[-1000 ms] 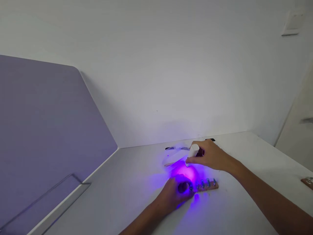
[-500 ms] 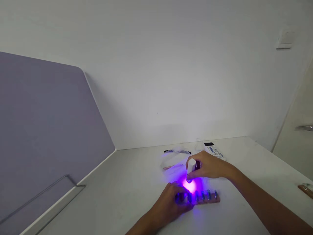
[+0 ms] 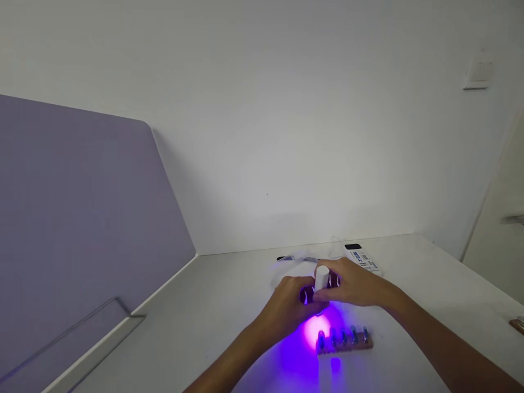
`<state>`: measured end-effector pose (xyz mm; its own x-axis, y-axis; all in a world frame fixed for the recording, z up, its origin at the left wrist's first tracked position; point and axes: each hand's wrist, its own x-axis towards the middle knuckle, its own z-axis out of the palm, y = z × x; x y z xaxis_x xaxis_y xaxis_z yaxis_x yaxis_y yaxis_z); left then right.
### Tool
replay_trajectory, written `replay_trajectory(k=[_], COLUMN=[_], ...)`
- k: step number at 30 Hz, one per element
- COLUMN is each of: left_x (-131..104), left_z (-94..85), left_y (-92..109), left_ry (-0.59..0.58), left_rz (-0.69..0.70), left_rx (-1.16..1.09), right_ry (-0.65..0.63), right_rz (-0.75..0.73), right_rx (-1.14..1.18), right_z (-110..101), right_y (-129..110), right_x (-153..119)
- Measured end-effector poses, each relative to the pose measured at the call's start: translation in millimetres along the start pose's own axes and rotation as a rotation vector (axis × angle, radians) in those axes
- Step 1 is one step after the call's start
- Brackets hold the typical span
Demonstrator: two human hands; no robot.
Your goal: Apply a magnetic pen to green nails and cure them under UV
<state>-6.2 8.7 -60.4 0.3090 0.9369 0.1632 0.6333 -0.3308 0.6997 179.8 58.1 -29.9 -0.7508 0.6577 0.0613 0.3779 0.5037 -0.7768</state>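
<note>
A small white handheld UV lamp [image 3: 322, 278] is upright and lit, casting a violet-pink glow down on the table. My right hand [image 3: 347, 281] grips it from the right, fingers curled round its body. From the other side, my left hand [image 3: 290, 305] has its thumb and fingers closed at the lamp's lower part, which they partly hide. Just below and nearer to me lies a narrow brown stand [image 3: 347, 347] carrying a row of several shiny blue-green false nails [image 3: 344, 335]. The brightest light falls at its left end.
Behind my hands lie a dark-ended item [image 3: 285, 258] in clear plastic and a white box-like packet [image 3: 363, 258] with a black end and printing. A brown piece [image 3: 518, 326] sits at the far right. A purple panel [image 3: 82, 218] stands left; a wall [image 3: 266, 136] rises behind the table.
My left hand has left the stand's left end and moved up to the lamp. The left part of the stand now shows, and the glow has spread toward me.
</note>
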Motion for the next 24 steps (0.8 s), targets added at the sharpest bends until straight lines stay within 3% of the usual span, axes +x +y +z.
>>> replay_trajectory(k=[5, 9, 15, 20, 24], left_x=[7.4, 6.8, 3.3, -1.0, -2.1], left_z=[6.0, -2.8, -12.6, -14.0, -13.1], left_y=[-3.7, -1.8, -2.8, -4.3, -5.6], left_ry=[0.02, -0.056, -0.081, -0.119, -0.159], left_rz=[-0.066, -0.027, -0.01, -0.025, -0.012], left_rx=[-0.054, -0.108, -0.123, -0.071, -0.026], right_ry=[-0.149, -0.234, -0.093, 0.004, 0.021], right_rz=[0.156, 0.193, 0.207, 0.259, 0.284], right_rx=[-0.183, -0.382, -0.506, -0.559, -0.528], right_z=[-21.6, -18.3, 1.3, -8.4, -16.2], right_y=[6.2, 19.8, 49.4, 79.4, 88.6], right_x=[-4.8, 0.1, 17.0, 22.0, 18.9])
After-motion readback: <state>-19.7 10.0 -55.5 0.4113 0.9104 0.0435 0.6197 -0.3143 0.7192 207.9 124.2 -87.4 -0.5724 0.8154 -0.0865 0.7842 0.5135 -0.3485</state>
